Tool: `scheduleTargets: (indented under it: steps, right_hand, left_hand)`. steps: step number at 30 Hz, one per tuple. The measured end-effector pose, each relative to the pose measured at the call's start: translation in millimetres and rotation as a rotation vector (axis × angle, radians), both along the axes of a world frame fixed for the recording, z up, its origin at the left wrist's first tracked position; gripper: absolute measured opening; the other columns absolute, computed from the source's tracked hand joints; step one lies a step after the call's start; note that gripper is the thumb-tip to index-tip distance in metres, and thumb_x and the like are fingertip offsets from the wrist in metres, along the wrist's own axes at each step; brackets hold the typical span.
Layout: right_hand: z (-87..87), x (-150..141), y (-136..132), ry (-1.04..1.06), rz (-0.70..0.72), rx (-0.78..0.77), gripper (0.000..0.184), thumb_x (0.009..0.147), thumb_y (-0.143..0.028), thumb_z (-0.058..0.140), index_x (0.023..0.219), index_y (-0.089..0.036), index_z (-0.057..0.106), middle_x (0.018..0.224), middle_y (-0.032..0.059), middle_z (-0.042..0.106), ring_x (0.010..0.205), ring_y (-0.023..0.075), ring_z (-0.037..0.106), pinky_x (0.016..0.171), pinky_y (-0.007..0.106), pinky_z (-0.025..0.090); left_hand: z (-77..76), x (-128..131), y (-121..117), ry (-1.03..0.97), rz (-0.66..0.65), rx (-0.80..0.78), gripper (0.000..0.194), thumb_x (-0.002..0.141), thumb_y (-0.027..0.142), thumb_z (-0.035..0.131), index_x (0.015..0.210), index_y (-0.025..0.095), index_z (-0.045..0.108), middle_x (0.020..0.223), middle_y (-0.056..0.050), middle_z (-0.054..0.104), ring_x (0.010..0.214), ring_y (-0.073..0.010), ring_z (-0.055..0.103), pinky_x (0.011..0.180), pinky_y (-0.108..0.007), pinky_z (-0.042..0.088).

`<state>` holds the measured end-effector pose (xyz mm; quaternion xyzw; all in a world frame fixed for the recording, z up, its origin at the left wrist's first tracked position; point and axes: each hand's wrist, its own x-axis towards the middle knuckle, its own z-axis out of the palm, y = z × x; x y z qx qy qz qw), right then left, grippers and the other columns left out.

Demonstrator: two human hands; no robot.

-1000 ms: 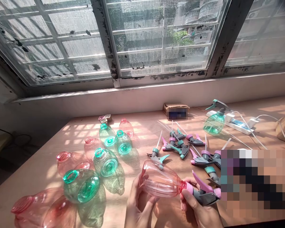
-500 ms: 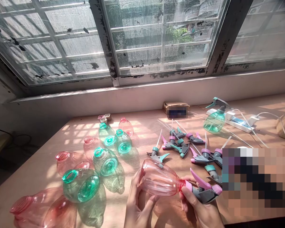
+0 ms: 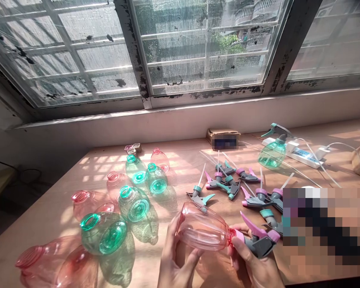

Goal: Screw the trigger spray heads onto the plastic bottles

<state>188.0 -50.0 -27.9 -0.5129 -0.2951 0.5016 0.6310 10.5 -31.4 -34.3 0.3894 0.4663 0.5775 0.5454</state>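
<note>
A clear pink bottle (image 3: 202,227) lies sideways in my hands above the wooden table (image 3: 63,216). My left hand (image 3: 175,260) is wrapped round its wide base. At the neck my right hand (image 3: 253,266) grips a pink collar joined to a grey spray head with a pink trigger (image 3: 259,240). Loose spray heads (image 3: 228,184) with white dip tubes lie just beyond, in the middle of the table.
Several empty green bottles (image 3: 103,236) and pink bottles (image 3: 87,202) lie at the left. A finished green spray bottle (image 3: 273,150) stands at the back right beside a white power strip (image 3: 300,154) and cables. A small box (image 3: 223,138) sits by the windowsill. A blurred patch covers the right.
The bottle and spray head have barely shifted in my hands; my right fingers have turned slightly at the collar. Nothing on the table has moved.
</note>
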Motion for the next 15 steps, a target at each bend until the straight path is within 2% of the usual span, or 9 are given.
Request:
scheduleTargets:
  steps: [2,6,9,15]
  right_hand:
    - [0.8,-0.1,-0.3,-0.008,0.008,-0.006,0.052,0.076,-0.066,0.09,0.098,-0.022,0.075,0.06,0.0002,0.073,0.048,0.0121,0.057,0.051,0.022,0.05]
    - [2.5,-0.5,-0.1,0.012,0.003,-0.064,0.05,0.068,-0.061,0.097,0.092,-0.022,0.077,0.057,-0.0003,0.071,0.048,0.0129,0.057,0.044,0.02,0.045]
    - [4.3,-1.1,1.3,0.013,0.008,-0.043,0.047,0.067,-0.056,0.099,0.091,-0.021,0.079,0.059,0.0006,0.072,0.047,0.0132,0.057,0.045,0.023,0.048]
    - [1.4,-0.6,2.1,0.004,-0.049,-0.031,0.05,0.071,-0.055,0.098,0.103,-0.023,0.078,0.057,-0.0028,0.069,0.048,0.0139,0.058,0.044,0.021,0.049]
  left_hand:
    - [0.2,0.9,-1.0,0.011,-0.012,0.011,0.077,0.079,0.044,0.093,0.148,0.035,0.06,0.16,-0.009,0.061,0.152,-0.036,0.053,0.129,-0.048,0.037]
    - [-2.4,-2.1,-1.6,0.026,-0.035,0.032,0.084,0.077,0.052,0.093,0.15,0.031,0.057,0.157,-0.013,0.063,0.148,-0.0383,0.056,0.127,-0.05,0.039]
    - [-5.6,-6.3,0.3,0.032,-0.003,0.015,0.086,0.078,0.059,0.09,0.15,0.028,0.057,0.152,-0.016,0.066,0.143,-0.0403,0.06,0.125,-0.052,0.039]
    - [-0.5,-5.3,4.4,0.105,0.009,0.003,0.075,0.079,0.051,0.09,0.145,0.026,0.064,0.14,-0.016,0.075,0.137,-0.0414,0.066,0.117,-0.051,0.052]
